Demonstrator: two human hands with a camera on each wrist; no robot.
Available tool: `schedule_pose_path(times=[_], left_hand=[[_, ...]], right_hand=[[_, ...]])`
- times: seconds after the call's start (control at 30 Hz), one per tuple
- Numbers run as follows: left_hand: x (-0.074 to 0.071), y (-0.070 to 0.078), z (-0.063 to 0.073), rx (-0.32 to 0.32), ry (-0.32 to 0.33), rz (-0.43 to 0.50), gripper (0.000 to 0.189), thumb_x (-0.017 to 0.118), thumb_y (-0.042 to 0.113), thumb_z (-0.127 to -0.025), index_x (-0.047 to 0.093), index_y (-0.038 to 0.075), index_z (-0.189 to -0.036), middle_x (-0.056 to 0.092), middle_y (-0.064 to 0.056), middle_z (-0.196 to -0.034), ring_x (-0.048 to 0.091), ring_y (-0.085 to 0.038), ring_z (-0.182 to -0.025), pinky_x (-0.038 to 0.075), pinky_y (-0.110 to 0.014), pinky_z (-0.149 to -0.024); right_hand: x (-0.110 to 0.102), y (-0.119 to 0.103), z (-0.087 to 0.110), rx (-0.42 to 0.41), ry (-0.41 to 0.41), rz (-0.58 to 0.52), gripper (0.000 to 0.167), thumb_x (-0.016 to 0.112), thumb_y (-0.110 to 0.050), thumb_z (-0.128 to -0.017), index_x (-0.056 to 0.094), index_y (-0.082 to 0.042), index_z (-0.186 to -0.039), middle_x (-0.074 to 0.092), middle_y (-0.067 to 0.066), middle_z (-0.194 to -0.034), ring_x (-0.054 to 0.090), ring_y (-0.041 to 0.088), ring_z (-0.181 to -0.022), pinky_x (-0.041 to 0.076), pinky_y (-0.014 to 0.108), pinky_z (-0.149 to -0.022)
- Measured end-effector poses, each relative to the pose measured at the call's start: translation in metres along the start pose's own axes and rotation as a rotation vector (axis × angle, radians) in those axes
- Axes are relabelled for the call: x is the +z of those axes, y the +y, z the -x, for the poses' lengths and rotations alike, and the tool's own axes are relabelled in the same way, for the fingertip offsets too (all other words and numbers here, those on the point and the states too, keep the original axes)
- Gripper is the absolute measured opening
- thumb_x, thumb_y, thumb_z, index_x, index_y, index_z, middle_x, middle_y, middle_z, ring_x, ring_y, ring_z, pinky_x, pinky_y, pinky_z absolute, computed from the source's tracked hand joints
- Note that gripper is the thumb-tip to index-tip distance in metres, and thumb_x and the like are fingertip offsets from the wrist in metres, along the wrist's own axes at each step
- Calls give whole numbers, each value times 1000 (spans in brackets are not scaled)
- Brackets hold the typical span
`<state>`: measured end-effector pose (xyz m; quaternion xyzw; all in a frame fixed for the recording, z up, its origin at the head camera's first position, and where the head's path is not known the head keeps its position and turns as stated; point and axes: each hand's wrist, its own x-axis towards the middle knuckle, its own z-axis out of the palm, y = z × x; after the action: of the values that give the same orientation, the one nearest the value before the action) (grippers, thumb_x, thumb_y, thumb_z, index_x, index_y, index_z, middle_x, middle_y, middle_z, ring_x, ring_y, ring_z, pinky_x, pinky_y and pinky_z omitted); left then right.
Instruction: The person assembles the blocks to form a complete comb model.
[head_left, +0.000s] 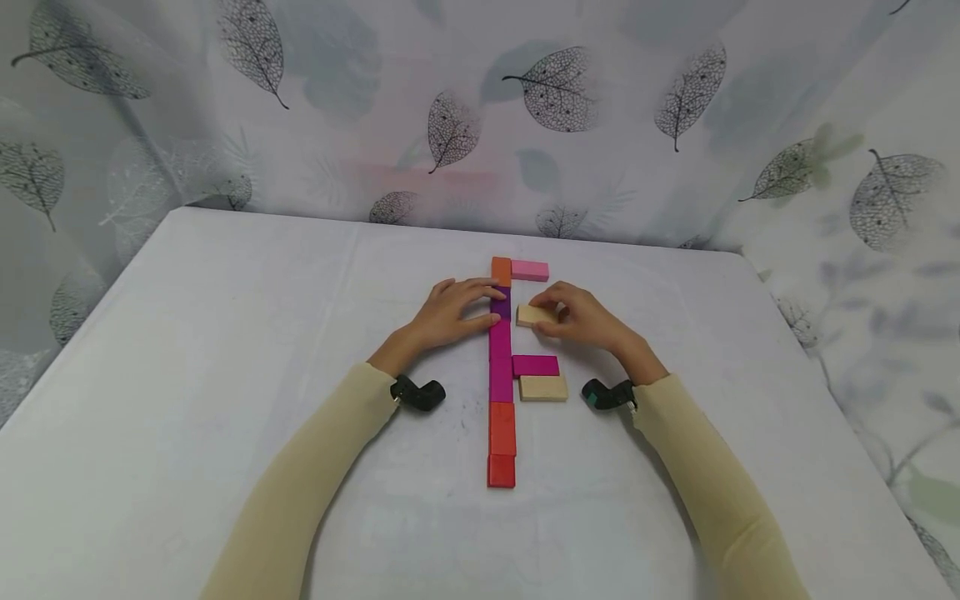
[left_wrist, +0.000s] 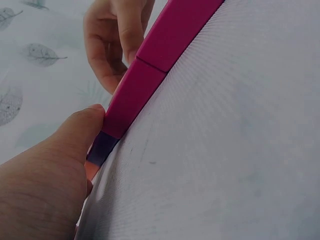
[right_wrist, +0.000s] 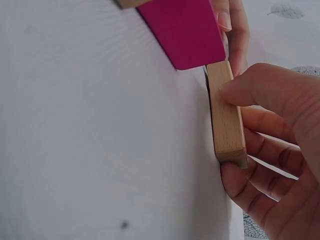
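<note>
Colored blocks form a straight row running away from me: orange (head_left: 501, 271), purple (head_left: 504, 306), magenta (head_left: 499, 340) and red ones nearer. Over the purple block reach the extended fingers of my left hand (head_left: 442, 315), its thumb tip against the magenta block (left_wrist: 131, 95) in the left wrist view. My right hand (head_left: 581, 317) pinches a plain wooden block (right_wrist: 225, 112) between thumb and fingers. This block lies flat just right of the row, its near end close beside the purple block.
A pink block (head_left: 530, 271) juts right from the row's far end. Nearer to me, another magenta block (head_left: 536, 365) and a second wooden block (head_left: 543, 388) lie side by side, right of the row. A white cloth (head_left: 225, 375) covers the table; a leaf-print curtain (head_left: 480, 92) hangs behind.
</note>
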<state>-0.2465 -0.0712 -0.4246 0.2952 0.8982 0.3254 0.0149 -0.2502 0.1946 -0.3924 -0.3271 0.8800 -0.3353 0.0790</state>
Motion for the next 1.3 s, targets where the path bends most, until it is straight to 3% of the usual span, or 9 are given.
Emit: schedule_pose_path(times=[0.77, 1.3], left_hand=[[0, 2, 2, -10, -11, 2, 41, 58, 38, -97, 57, 21, -135, 41, 1, -153, 32, -15, -143, 8, -48, -119], [-2, 2, 3, -6, -10, 8, 41, 58, 38, -97, 57, 21, -135, 41, 1, -153, 31, -14, -143, 8, -48, -119]], right_hand=[[0, -2, -11, 38, 2, 20, 37, 72, -6, -85, 62, 6, -118, 58, 19, -107, 52, 28, -97, 52, 41, -83], [2, -3, -17, 70, 10, 25, 38, 70, -6, -88, 60, 4, -123, 56, 19, -114, 51, 29, -101, 50, 40, -85]])
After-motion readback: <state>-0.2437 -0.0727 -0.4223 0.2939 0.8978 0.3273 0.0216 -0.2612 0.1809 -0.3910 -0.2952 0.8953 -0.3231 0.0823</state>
